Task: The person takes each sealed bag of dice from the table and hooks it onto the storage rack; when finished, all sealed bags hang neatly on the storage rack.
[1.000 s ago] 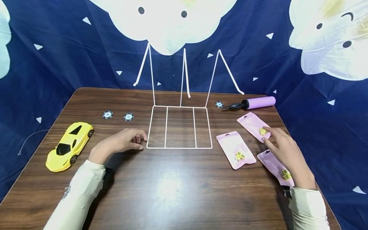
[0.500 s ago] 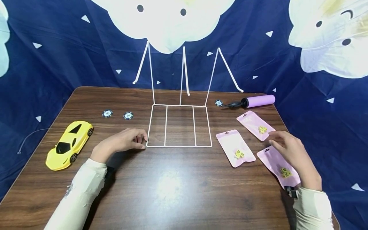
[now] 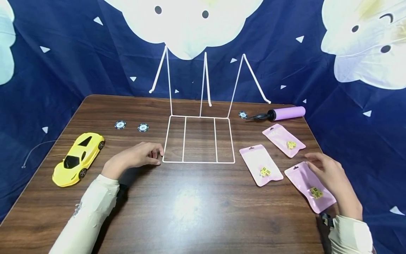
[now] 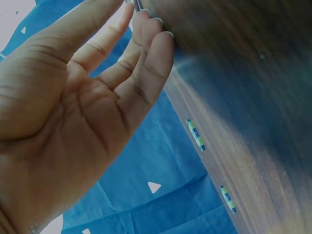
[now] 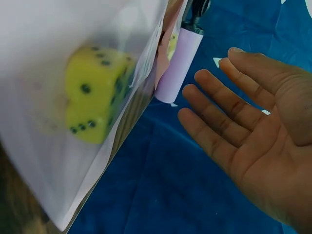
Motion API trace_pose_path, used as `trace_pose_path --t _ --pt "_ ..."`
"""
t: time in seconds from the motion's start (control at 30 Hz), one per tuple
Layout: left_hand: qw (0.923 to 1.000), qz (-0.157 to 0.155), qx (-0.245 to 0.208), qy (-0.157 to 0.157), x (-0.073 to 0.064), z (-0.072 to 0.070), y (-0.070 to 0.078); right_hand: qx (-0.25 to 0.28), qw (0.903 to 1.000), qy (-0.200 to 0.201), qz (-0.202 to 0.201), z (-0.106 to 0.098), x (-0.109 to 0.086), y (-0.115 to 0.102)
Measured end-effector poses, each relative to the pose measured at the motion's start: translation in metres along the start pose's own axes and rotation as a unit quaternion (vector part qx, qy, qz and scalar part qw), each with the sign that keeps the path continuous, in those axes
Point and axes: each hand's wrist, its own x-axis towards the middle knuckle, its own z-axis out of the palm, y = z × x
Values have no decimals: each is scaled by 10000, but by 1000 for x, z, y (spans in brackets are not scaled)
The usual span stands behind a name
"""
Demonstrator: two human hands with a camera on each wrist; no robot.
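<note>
A white wire rack (image 3: 199,162) with three upright hooked arms stands mid-table. My left hand (image 3: 136,155) is at its front left corner, fingers loosely bent, fingertips right at the wire. My right hand (image 3: 334,178) hovers beside the nearest pink pouch (image 3: 302,181), its fingers relaxed and holding nothing. Yellow dice (image 5: 90,95) show through that pouch's clear front in the right wrist view. Two more pink pouches of dice lie close by: a middle pouch (image 3: 257,158) beside the rack and a far pouch (image 3: 279,137) behind my right fingertips.
A yellow toy car (image 3: 79,158) sits at the table's left. Two poker chips (image 3: 143,127) lie left of the rack, and another chip (image 3: 243,115) is on its right by a purple hand pump (image 3: 289,113). A blue cloth backdrop (image 3: 104,70) borders the table.
My right hand has drawn back from the far pouch towards me and to the right, uncovering more of the nearest pouch. My left hand stays at the rack's corner.
</note>
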Motion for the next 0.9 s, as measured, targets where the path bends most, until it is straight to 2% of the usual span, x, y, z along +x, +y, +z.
trace_pose_path --t 0.23,0.47,0.7,0.9 --pt "10000 15 44 30 1 1 0 29 9999 -42 104 0 -6 11" --pt "9998 167 34 75 5 4 -1 97 9995 -76 292 0 -16 21" --pt "9999 12 119 -38 7 7 2 220 9981 -230 521 2 -24 28" --pt "9998 1 165 -59 9 9 4 241 9974 -311 601 3 -27 33"
